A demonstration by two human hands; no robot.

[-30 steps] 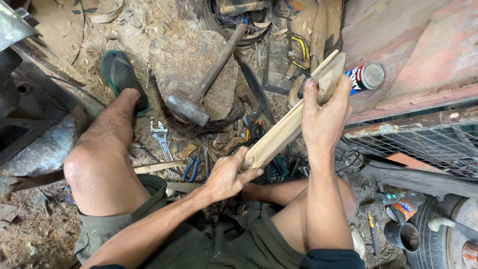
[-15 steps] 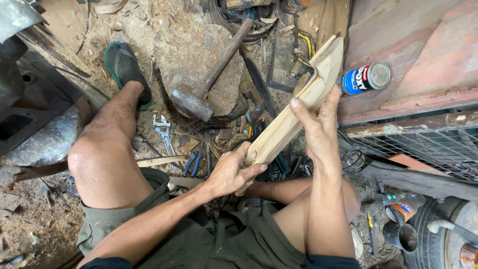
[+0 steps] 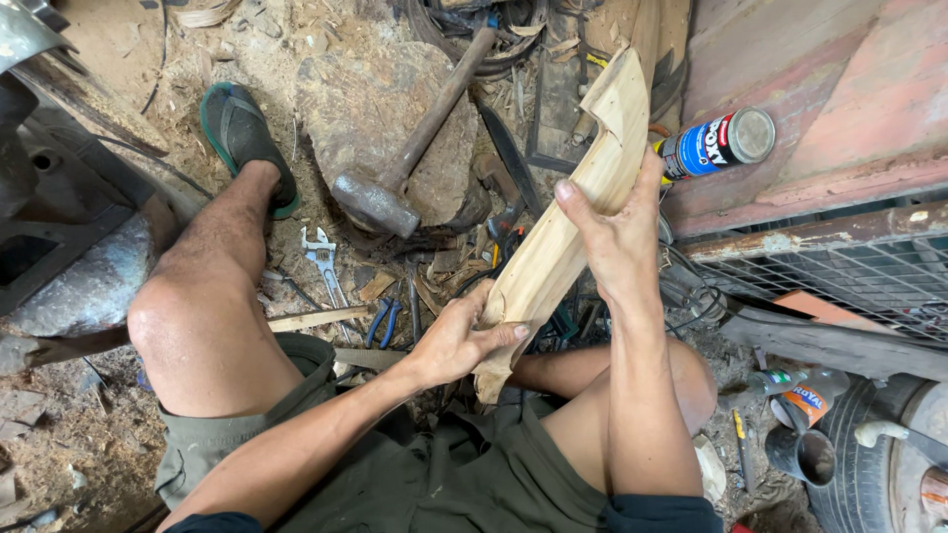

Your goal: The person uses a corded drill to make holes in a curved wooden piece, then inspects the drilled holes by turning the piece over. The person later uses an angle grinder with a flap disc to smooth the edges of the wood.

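Hands — two, left hand [image 3: 456, 341] and right hand [image 3: 617, 232] — grip one wooden piece [image 3: 568, 227].

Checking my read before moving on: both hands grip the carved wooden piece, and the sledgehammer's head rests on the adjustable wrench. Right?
Not quite. In the head view both hands, left hand and right hand, do grip the carved wooden piece, but the sledgehammer rests its head on the flat stone; the adjustable wrench lies apart on the ground.

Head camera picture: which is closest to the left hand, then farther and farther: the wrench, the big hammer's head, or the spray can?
From the left hand:
1. Wrench, on the ground to its left.
2. Hammer head, above it on the flat stone.
3. Spray can, far right on the red ledge.
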